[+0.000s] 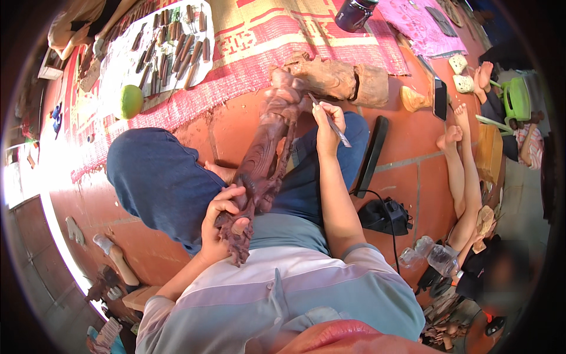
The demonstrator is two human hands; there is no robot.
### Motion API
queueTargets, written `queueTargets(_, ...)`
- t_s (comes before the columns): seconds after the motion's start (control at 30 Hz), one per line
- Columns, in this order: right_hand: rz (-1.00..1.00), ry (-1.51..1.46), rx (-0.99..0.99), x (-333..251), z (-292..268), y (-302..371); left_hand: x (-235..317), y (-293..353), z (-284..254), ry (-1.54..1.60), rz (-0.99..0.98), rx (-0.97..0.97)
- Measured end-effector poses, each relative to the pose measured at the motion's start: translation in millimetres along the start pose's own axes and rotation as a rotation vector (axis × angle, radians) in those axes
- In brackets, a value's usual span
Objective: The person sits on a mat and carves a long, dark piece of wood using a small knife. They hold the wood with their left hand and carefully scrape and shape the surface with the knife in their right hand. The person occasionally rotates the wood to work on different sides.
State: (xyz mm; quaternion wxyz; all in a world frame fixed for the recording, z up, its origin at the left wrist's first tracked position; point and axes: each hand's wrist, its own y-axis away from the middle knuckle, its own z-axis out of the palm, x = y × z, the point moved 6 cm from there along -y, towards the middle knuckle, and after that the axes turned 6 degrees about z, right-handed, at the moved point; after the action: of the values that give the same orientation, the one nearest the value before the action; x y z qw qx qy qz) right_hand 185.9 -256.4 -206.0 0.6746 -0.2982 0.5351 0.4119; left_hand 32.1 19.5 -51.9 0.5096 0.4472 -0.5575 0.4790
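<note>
A long dark reddish wood carving [262,156] lies across my lap, running from my belly out to the floor. My left hand [223,221] grips its near, jagged end. My right hand [328,125] holds a thin metal carving tool [330,121] like a pen, its tip touching the carving's far part. Just beyond that tip lies a second, paler carved log [342,79].
A red woven mat [265,35] holds a white cloth with several carving tools [171,50] and a green round object [130,101]. A dark jar [354,13] stands at the top. Another person's bare legs [463,171] stretch along the right. A black bag [386,215], plastic bottles [433,256].
</note>
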Motion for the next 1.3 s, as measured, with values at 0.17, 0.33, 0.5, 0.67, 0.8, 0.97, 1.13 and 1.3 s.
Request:
queueTargets(0.17, -0.042, 0.138, 0.031, -8, 4, 3, -10, 8, -3, 0.307, -0.169, 0.186)
queueTargets(0.33, -0.203, 0.322, 0.021, -11, 20, 7, -17, 6, -13, 0.125, -0.083, 0.089)
queueTargets(0.5, 0.363, -0.290, 0.061, 26, 21, 18, -18, 1, -12, 0.034, 0.026, 0.059)
queueTargets(0.67, 0.420, -0.301, 0.076, 33, 18, 28, -16, 4, -15, 0.000, 0.018, 0.040)
queueTargets(0.8, 0.472, -0.261, 0.025, 28, 16, 28, -14, 0, -14, 0.074, -0.003, 0.108)
queueTargets(0.97, 0.517, -0.226, -0.064, 24, 20, 31, -9, -4, -16, 0.053, -0.024, 0.137)
queueTargets(1.13, 0.478, -0.183, -0.108, 15, 26, 28, -9, 13, -19, 0.068, -0.038, 0.052)
queueTargets(1.3, 0.448, -0.094, -0.271, 13, 61, 20, -4, 24, -27, 0.012, -0.086, 0.010)
